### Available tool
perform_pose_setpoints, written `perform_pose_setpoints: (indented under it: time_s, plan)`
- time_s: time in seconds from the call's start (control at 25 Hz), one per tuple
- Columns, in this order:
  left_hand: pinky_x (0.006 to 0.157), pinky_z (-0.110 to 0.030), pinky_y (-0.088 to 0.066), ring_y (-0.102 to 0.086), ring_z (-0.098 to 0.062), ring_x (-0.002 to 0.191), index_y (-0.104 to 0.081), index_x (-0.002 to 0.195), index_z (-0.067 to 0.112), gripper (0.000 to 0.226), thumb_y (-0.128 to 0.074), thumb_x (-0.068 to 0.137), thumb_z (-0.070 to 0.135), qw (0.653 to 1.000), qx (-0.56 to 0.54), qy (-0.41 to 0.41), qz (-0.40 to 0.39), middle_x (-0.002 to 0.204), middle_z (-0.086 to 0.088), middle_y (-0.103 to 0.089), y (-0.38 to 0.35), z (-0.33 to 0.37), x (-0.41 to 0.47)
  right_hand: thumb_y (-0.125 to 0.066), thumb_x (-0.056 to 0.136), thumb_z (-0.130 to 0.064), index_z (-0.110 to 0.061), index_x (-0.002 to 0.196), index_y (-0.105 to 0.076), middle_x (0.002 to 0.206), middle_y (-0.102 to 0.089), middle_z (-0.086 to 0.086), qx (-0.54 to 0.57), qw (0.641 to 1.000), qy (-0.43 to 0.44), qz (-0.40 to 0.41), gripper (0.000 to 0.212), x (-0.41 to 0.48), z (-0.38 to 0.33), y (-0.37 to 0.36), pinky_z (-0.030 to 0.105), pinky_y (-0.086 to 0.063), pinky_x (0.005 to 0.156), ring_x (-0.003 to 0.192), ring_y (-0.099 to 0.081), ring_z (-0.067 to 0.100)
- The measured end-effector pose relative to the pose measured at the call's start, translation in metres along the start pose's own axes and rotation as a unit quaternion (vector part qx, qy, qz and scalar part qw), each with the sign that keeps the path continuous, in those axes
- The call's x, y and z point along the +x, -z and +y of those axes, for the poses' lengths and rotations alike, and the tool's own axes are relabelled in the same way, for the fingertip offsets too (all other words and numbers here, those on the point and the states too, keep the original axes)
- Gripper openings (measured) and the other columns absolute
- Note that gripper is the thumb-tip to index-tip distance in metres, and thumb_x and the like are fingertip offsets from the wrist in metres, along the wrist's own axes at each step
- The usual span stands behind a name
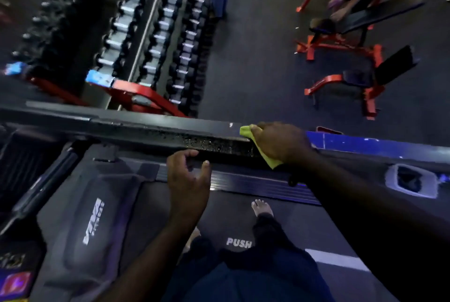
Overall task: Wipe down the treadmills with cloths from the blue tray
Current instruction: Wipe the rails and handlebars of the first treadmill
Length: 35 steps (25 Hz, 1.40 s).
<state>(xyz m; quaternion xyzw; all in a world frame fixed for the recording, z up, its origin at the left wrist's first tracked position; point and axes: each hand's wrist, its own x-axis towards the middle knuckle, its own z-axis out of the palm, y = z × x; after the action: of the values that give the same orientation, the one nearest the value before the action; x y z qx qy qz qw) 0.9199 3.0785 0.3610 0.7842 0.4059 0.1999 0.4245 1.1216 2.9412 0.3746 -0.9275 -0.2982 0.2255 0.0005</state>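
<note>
A black treadmill fills the lower view, its side rail (151, 129) running left to right across the middle. My right hand (280, 142) presses a yellow-green cloth (246, 130) onto the rail's right end, fingers closed over it. My left hand (188, 177) hovers just below the rail, fingers spread and curled, holding nothing. The belt (280, 223) below carries the word PUSH, and my legs and a bare foot stand on it. No blue tray is in view.
Beyond the rail stand dumbbell racks (155, 41) on red frames. Red-framed benches (341, 43) sit at the upper right, where another person leans over one. A blue panel (365, 142) continues the rail rightward. The treadmill's grey motor cover (92, 221) lies at lower left.
</note>
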Motion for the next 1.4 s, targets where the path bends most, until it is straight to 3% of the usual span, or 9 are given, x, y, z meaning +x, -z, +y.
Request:
perform_pose_setpoints:
  time_s: [0.12,0.24,0.44,0.52,0.64,0.92,1.04,1.2,1.4]
  plan:
    - [0.074,-0.002,-0.043,-0.064,-0.004,0.09,-0.06,0.114,0.02,0.031,-0.077,0.089,0.011,0.984,-0.051,0.161,0.063,0.114,-0.006,-0.065,-0.024,0.028,-0.016,-0.026,0.108,-0.057,-0.039,0.142,-0.054,0.14,-0.062,0.009,-0.04,0.994,0.063,0.082,0.048,-0.018,0.005,-0.009,0.046,-0.048,0.093,0.115,-0.061,0.036]
    - [0.07,0.0,-0.042,-0.064,0.01,0.084,-0.063,0.12,0.016,0.03,-0.074,0.092,0.01,0.972,-0.076,0.201,0.091,0.11,-0.003,-0.071,-0.037,0.037,-0.018,-0.035,0.106,-0.052,-0.031,0.157,-0.043,0.156,-0.045,0.013,-0.086,0.979,0.119,0.145,0.055,-0.065,0.027,-0.034,0.052,-0.039,0.097,0.122,-0.05,0.036]
    - [0.079,-0.003,-0.045,-0.063,0.006,0.101,-0.061,0.139,0.016,0.044,-0.068,0.095,0.014,0.966,-0.043,0.227,0.116,0.129,0.002,-0.069,-0.042,0.04,-0.02,-0.024,0.11,-0.051,-0.02,0.139,-0.05,0.118,-0.063,0.019,-0.121,0.962,0.201,0.139,0.05,0.003,-0.012,-0.012,0.05,-0.052,0.079,0.094,-0.063,0.041]
    - [0.101,-0.022,-0.049,-0.06,-0.007,0.121,-0.05,0.152,0.018,0.059,-0.066,0.096,0.015,0.969,-0.034,0.223,0.102,0.149,0.0,-0.058,-0.046,0.037,-0.025,-0.024,0.111,-0.051,-0.022,0.153,-0.04,0.132,-0.059,0.021,-0.114,0.95,0.252,0.142,0.053,-0.001,-0.004,-0.016,0.049,-0.051,0.081,0.101,-0.062,0.04]
    - [0.126,-0.043,-0.031,-0.034,-0.018,0.154,-0.029,0.164,0.014,0.076,-0.06,0.096,0.006,0.976,-0.01,0.207,0.061,0.172,-0.001,-0.026,-0.044,0.038,-0.026,-0.033,0.11,-0.047,-0.025,0.168,-0.02,0.164,-0.029,0.028,-0.12,0.92,0.345,0.141,0.063,-0.029,0.046,-0.021,0.055,-0.047,0.091,0.12,-0.053,0.047]
    - [0.126,-0.034,-0.024,-0.029,-0.018,0.156,-0.028,0.164,0.011,0.076,-0.062,0.096,0.006,0.968,0.01,0.243,0.064,0.171,-0.005,-0.027,-0.037,0.03,-0.024,-0.027,0.112,-0.051,-0.019,0.167,-0.011,0.168,-0.02,0.028,-0.151,0.907,0.361,0.157,0.066,-0.001,-0.032,-0.017,0.058,-0.043,0.091,0.127,-0.047,0.047]
    - [0.128,-0.036,-0.023,-0.026,-0.019,0.158,-0.026,0.165,0.01,0.077,-0.059,0.095,0.003,0.974,0.019,0.218,0.065,0.172,-0.005,-0.025,-0.033,0.03,-0.024,-0.027,0.112,-0.051,-0.028,0.169,-0.002,0.175,-0.006,0.018,-0.144,0.88,0.431,0.137,0.066,-0.008,0.01,-0.01,0.055,-0.043,0.098,0.139,-0.04,0.043]
    - [0.12,-0.007,-0.001,-0.009,-0.014,0.161,-0.017,0.166,0.009,0.081,-0.054,0.095,-0.005,0.982,0.065,0.17,0.042,0.174,-0.004,-0.011,-0.019,0.021,-0.022,-0.031,0.111,-0.046,-0.036,0.168,-0.001,0.176,-0.002,0.01,-0.129,0.875,0.45,0.125,0.065,-0.001,0.008,-0.007,0.055,-0.044,0.105,0.15,-0.03,0.043]
    - [0.113,0.0,0.003,-0.008,-0.02,0.162,-0.018,0.164,0.002,0.079,-0.053,0.094,-0.007,0.986,0.1,0.136,0.017,0.174,-0.011,-0.007,-0.002,-0.005,-0.014,-0.033,0.111,-0.044,-0.035,0.168,-0.007,0.176,-0.007,0.011,-0.131,0.862,0.478,0.107,0.063,0.023,-0.056,-0.002,0.057,-0.05,0.102,0.153,-0.029,0.042]
